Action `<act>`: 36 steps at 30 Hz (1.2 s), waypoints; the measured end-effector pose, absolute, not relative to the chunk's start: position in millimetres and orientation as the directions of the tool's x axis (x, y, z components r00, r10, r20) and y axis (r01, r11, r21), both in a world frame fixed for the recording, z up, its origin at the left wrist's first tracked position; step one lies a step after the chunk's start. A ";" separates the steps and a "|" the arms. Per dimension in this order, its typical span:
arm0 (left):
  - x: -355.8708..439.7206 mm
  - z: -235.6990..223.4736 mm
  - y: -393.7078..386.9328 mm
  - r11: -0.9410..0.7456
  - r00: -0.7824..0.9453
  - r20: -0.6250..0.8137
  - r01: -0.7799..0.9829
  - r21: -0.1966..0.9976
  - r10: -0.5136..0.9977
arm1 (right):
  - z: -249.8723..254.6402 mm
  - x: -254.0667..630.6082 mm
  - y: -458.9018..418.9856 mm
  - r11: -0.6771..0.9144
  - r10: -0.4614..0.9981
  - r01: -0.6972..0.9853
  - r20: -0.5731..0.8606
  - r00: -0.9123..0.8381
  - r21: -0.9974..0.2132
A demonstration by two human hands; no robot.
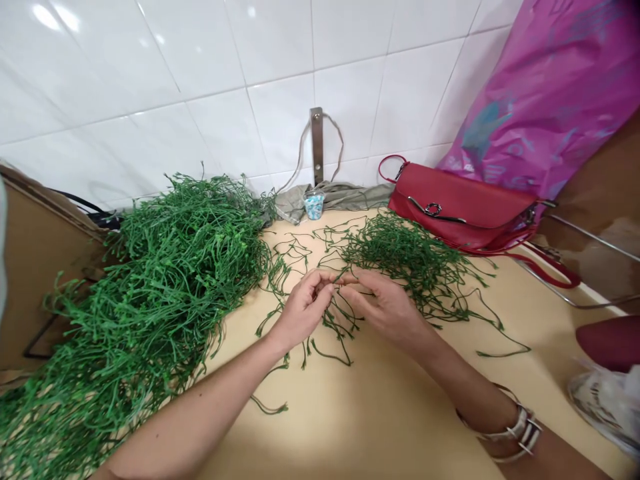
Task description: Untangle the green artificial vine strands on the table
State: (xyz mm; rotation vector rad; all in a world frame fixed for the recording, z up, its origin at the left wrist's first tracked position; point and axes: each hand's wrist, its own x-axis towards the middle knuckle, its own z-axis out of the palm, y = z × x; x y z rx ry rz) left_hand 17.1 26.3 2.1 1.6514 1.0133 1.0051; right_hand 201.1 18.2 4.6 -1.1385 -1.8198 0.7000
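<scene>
My left hand is closed in a pinch on a thin green plastic-looking stem over the middle of the table. Close beside it, my right hand has its thumb and forefinger tips on the same stem, and its other fingers are partly hidden. Loose green stems with small tufted ends lie on the tabletop under and around both hands. A big heap of bright green stems rises to the left. Beyond my right hand lies a smaller, darker pile of stems.
A red handbag and a purple plastic bag stand at the back right. Against the tiled wall are a small clear cup with blue-and-white contents and a grey cloth. A cardboard box flanks the left heap.
</scene>
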 end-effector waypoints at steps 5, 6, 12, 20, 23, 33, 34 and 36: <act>14.4 1.4 27.4 -0.219 0.365 0.123 0.234 0.947 0.923 | -2.2 201.0 19.4 0.325 0.945 0.383 0.284 -0.159 -0.865; 12.7 1.8 28.5 -0.215 0.385 0.098 0.275 0.937 0.918 | -2.0 202.8 20.0 0.316 0.948 0.392 0.276 -0.157 -0.864; 4.8 4.5 33.9 -0.242 0.478 0.042 0.366 0.898 0.878 | -4.7 219.7 25.8 0.501 0.865 0.514 0.383 -0.325 -0.696; 10.8 12.8 32.6 -0.350 0.461 0.171 0.338 0.874 0.871 | -7.5 211.3 27.0 0.513 0.840 0.604 0.502 -0.206 -0.610; 14.6 13.3 33.5 -0.372 0.436 0.223 0.294 0.881 0.872 | -1.2 206.5 23.7 0.409 0.903 0.575 0.405 -0.143 -0.709; 25.9 23.5 26.1 -0.447 0.374 0.335 0.271 0.852 0.865 | 6.9 207.5 24.3 0.494 0.825 0.632 0.552 -0.123 -0.597; 26.2 23.8 25.8 -0.448 0.375 0.334 0.276 0.850 0.865 | 5.7 206.4 23.8 0.474 0.841 0.624 0.530 -0.110 -0.621; 27.0 23.5 25.7 -0.444 0.382 0.326 0.279 0.851 0.865 | 2.7 203.7 22.4 0.441 0.864 0.607 0.496 -0.088 -0.661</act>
